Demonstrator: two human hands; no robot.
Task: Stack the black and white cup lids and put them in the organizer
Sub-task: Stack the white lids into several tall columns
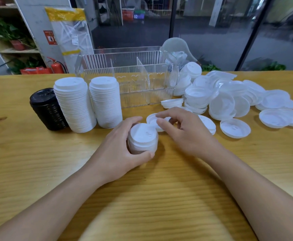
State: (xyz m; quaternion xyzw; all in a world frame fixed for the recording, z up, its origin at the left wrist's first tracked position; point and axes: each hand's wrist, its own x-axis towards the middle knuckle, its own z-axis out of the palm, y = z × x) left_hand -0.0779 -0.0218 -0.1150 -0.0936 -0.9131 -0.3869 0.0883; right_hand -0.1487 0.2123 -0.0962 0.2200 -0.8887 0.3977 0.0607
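A: Left hand status?
B: Fingers curled round short white lid stack, centre of table.
A: Right hand?
B: Pinches single white lid, just beyond the stack.

Left hand grips short white lid stack mid-table; right hand pinches single white lid just behind.

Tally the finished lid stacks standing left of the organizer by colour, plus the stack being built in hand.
Black stacks: 1
White stacks: 2
Stack held in the left hand: 1
Total: 4
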